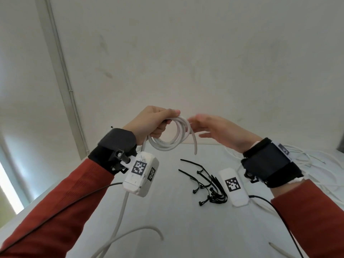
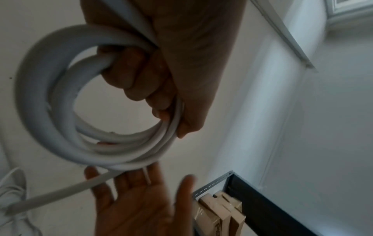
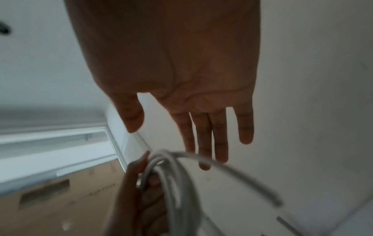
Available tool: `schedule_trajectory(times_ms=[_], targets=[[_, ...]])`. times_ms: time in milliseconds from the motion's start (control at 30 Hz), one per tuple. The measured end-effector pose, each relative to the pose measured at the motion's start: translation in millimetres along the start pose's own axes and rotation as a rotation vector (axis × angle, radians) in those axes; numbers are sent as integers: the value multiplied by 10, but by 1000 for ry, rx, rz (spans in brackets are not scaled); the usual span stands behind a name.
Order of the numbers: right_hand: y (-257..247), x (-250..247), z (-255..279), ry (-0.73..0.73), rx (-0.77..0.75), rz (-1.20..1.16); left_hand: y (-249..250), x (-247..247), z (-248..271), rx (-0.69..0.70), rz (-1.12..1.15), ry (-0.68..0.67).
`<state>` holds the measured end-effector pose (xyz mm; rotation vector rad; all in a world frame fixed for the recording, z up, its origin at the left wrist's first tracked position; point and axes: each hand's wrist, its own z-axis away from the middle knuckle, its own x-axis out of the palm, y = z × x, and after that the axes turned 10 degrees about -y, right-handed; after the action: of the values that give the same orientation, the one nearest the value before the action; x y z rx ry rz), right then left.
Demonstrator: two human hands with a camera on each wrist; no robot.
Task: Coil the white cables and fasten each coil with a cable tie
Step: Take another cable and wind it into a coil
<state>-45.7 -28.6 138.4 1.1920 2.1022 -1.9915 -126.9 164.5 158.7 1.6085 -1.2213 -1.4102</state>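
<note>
White cable [image 1: 170, 135] looped several turns, left hand [image 1: 149, 121] gripping.

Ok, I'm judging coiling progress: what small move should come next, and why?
Probably the right hand should fetch the trailing cable and add another loop to the coil. The left hand grips the coil, the right is open, and a length seems to hang down to the table. The cable ties can wait.
</note>
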Motion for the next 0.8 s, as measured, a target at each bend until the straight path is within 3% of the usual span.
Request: schedule_trajectory(times_ms=[133, 267, 367, 533, 800], targets=[[-105, 234, -147, 26, -112, -148, 35, 137, -45, -7, 5, 23], [-117, 312, -218, 101, -47, -268, 55, 195, -96, 16, 9, 165], [-172, 236, -190, 11, -19, -444, 32, 189, -133, 86, -45, 248], [-175, 299, -149, -188, -59, -853, 71, 243, -182, 153, -89, 232], [-193, 453, -126, -187, -171, -939, 146, 282, -172, 203, 83, 193]])
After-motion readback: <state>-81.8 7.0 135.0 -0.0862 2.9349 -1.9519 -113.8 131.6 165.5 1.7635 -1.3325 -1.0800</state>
